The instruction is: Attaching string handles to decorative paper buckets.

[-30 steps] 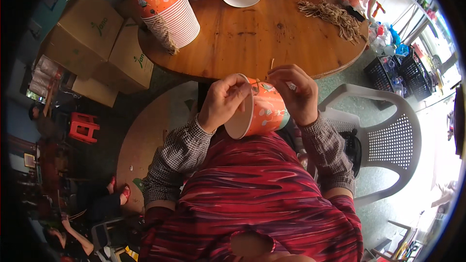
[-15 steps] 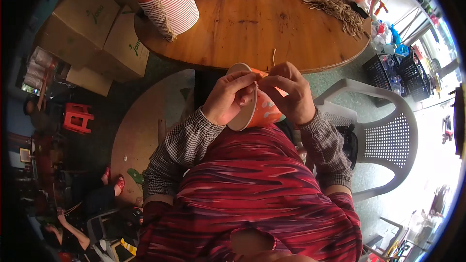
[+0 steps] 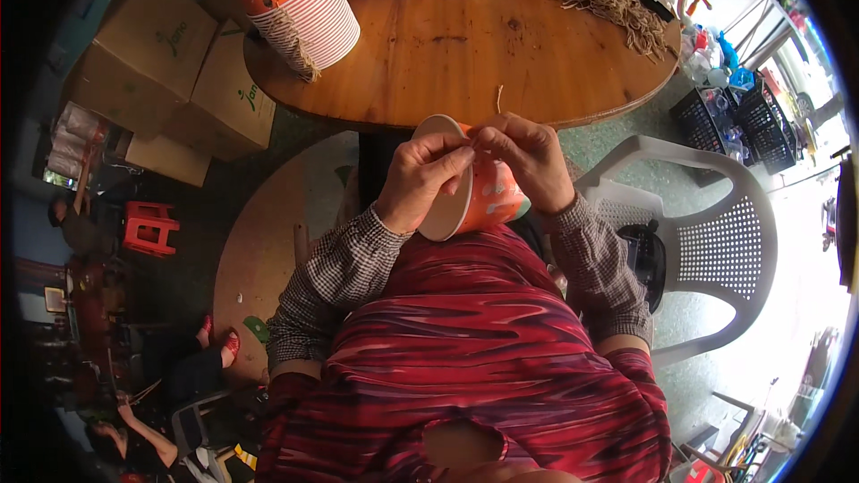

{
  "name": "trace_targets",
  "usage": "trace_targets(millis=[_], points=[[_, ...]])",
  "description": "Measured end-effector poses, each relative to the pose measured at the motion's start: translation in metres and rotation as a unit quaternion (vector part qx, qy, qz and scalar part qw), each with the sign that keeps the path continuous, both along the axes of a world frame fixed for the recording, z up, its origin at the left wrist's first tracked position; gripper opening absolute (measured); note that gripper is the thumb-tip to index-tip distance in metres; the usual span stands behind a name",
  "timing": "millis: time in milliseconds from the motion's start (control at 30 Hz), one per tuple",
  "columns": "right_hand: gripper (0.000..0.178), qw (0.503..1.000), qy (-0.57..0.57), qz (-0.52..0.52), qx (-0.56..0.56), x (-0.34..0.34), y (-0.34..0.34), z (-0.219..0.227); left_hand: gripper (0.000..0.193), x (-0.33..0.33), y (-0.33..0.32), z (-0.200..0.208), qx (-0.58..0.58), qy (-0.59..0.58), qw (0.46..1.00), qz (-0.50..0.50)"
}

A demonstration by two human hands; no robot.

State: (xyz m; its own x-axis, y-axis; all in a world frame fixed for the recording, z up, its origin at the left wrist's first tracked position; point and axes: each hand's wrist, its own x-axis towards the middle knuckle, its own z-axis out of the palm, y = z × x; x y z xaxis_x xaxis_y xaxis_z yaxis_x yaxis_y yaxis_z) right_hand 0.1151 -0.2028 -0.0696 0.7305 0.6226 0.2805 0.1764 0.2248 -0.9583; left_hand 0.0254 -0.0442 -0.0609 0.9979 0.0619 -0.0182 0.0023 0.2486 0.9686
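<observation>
One orange paper tub lies sideways over the lap, mouth toward 9 o'clock. Left hand: at the rim, grip pinched narrow, contents hidden. Right hand: at the tub's 1 o'clock, grip narrow on a string protruding toward 12. Wooden counter at 12 o'clock bears a tub stack at 11 and a string bundle toward 1.

right: blown-out glare | left: dim | rim: bent, black | hands: fairly sharp
</observation>
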Motion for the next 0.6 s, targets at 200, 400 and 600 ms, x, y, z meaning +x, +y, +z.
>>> trace_targets(millis=[200,400,600], points=[[0.01,0.998,0.054,0.011,0.036,-0.007,-0.001,-0.011,0.013,0.001,-0.002,0.0,-0.026,-0.003,0.999,0.03],[0.01,0.996,-0.055,-0.056,-0.033,-0.014,-0.005,-0.004,0.013,0.0,-0.002,0.001,0.025,-0.028,0.998,0.045],[0.01,0.99,-0.105,-0.082,-0.049,-0.021,-0.005,-0.001,0.01,0.0,-0.006,0.003,0.034,-0.036,0.995,0.088]])
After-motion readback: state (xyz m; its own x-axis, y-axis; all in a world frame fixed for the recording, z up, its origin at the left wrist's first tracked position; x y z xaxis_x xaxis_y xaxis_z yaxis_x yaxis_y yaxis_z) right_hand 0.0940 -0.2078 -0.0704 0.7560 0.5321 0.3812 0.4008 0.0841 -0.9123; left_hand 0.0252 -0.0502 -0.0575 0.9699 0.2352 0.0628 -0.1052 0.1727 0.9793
